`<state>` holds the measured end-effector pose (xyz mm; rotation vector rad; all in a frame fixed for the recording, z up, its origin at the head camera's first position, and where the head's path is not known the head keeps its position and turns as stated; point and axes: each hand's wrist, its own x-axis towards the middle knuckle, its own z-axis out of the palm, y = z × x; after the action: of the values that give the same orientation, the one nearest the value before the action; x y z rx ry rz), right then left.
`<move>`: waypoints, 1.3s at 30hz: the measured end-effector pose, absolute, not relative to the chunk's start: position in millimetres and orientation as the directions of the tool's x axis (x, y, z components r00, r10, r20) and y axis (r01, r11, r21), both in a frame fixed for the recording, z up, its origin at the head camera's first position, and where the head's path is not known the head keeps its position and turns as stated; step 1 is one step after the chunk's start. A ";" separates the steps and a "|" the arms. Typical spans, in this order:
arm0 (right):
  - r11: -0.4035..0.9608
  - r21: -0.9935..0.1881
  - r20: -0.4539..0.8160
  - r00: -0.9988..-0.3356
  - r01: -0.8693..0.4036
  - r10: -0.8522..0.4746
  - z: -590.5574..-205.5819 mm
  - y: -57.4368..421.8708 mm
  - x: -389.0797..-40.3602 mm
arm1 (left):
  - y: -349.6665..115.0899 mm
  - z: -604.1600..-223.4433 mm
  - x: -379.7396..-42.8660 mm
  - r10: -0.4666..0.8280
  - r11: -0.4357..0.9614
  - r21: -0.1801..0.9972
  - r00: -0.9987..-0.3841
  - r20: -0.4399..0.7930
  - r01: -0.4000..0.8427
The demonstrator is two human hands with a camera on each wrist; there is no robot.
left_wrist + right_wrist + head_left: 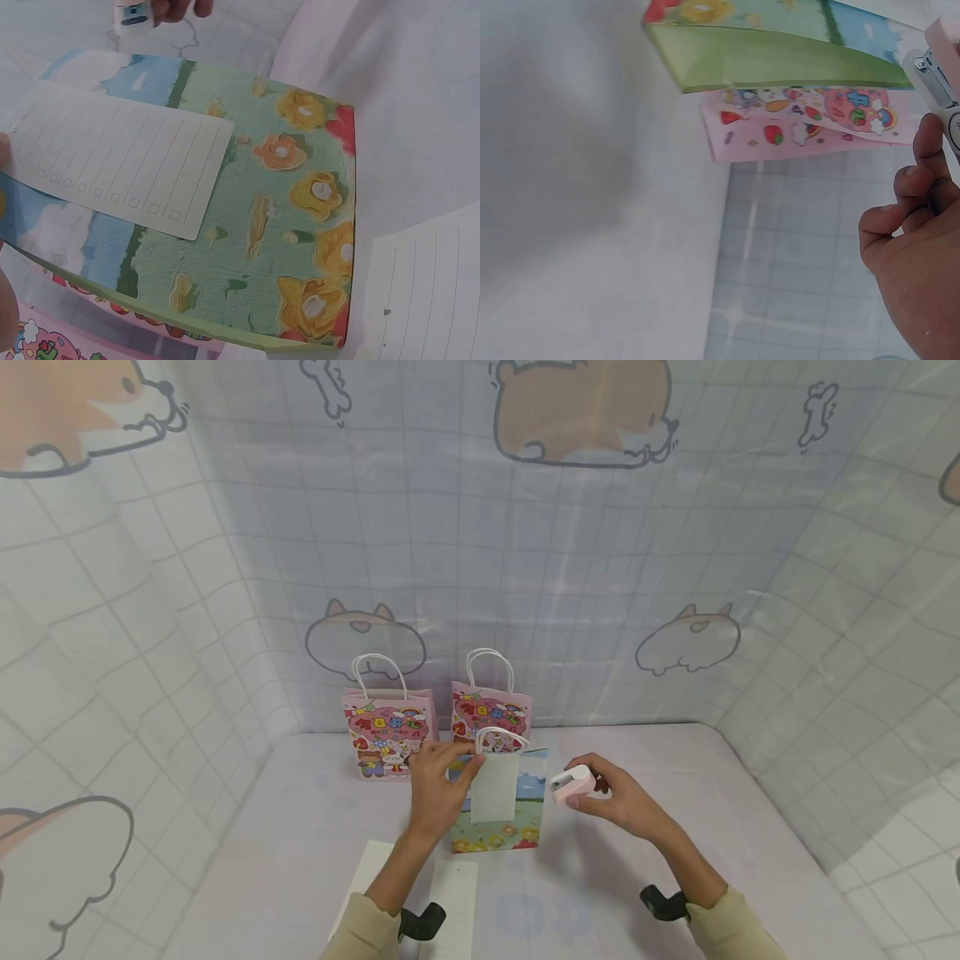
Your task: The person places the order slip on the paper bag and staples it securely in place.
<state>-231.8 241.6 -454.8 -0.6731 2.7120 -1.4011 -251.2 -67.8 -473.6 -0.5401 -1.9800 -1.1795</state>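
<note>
A paper gift bag (528, 822) painted with sky, grass and flowers stands on the table, white handles up. Against its front lies a lined checklist slip (493, 795), its top edge near the bag's rim. My left hand (435, 789) pinches the slip and bag rim together at the upper left corner, between thumb and fingers. To the right of the bag, my right hand (624, 800) grips a small pink and white stapler (574, 783), its metal end turned toward the bag and apart from it. In the right wrist view, the stapler (937, 82) is partly cut off by the frame edge.
Behind stand two pink cartoon paper bags with white handles, one at the left (390, 735) and one (491, 706) partly hidden by the painted bag. Two lined slips lie on the near table, one (454, 902) beside the left forearm, the other (367, 864) partly under it.
</note>
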 end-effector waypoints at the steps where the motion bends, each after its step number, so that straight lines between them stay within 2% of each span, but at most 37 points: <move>1: 0.503 -0.784 0.179 -0.909 -0.364 -0.377 -452.5 240.6 -232.2 | -67.7 -474.0 -251.2 -0.021 0.486 0.555 -0.626 0.780 0.675; 19: 0.410 -0.796 0.272 -0.868 -0.445 -0.415 -425.8 227.1 -242.1 | -67.5 -474.7 -250.7 -0.031 0.474 0.555 -0.617 0.786 0.683; 25: 0.432 -0.771 0.295 -0.864 -0.468 -0.408 -414.0 223.8 -246.8 | -68.3 -474.8 -250.5 -0.021 0.468 0.566 -0.632 0.775 0.679; 31: 0.450 -0.763 0.292 -0.868 -0.464 -0.401 -399.6 217.4 -257.2 | -69.3 -474.8 -249.7 -0.024 0.475 0.552 -0.617 0.787 0.685; 39: 0.463 -0.763 0.284 -0.877 -0.452 -0.388 -399.7 205.0 -270.7 | -69.2 -474.8 -250.1 -0.022 0.475 0.546 -0.611 0.791 0.690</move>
<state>-270.7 205.0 -399.7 -0.7893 2.7458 -1.4662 -250.1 -69.2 -474.8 -0.5538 -1.9589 -1.1824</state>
